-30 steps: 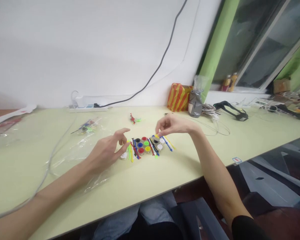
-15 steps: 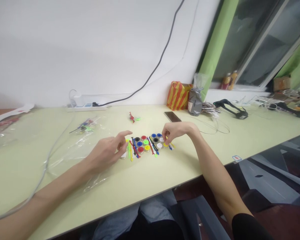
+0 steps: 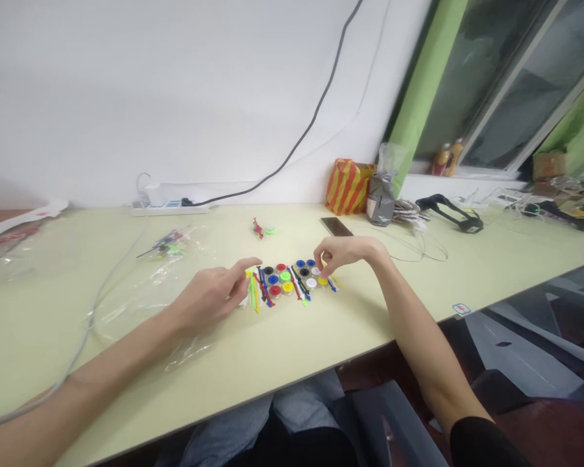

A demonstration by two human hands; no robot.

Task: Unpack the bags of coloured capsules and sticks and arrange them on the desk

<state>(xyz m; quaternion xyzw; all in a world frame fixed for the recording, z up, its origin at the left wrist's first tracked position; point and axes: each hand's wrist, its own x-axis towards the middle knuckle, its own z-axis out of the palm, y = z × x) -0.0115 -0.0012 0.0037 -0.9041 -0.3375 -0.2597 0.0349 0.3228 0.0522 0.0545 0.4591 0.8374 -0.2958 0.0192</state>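
Observation:
Small round pieces with coloured tops stand in close groups on the table, among them a red one (image 3: 274, 290), a green one (image 3: 285, 276) and a white one (image 3: 311, 283). Thin coloured arrow-shaped pieces (image 3: 258, 295) lie in bands between the groups. My left hand (image 3: 214, 290) is open at the left end, its index finger stretched over the arrows and its lower fingers partly hiding a pale piece. Above the right group, my right hand (image 3: 338, 251) has bent fingers slightly apart, just over a yellow-topped piece (image 3: 322, 281); I see nothing held.
Behind lie a red arrow piece (image 3: 257, 227) and a phone (image 3: 336, 227). A clear plastic bag (image 3: 136, 295) spreads under my left arm, with more coloured arrows (image 3: 168, 243) on it. A striped bag (image 3: 349, 188) and a power strip (image 3: 168, 208) stand by the wall.
My right fingertips have lifted slightly off the yellow-topped piece, which shows more fully. My left hand has shifted a little right, its index finger now further over the arrows.

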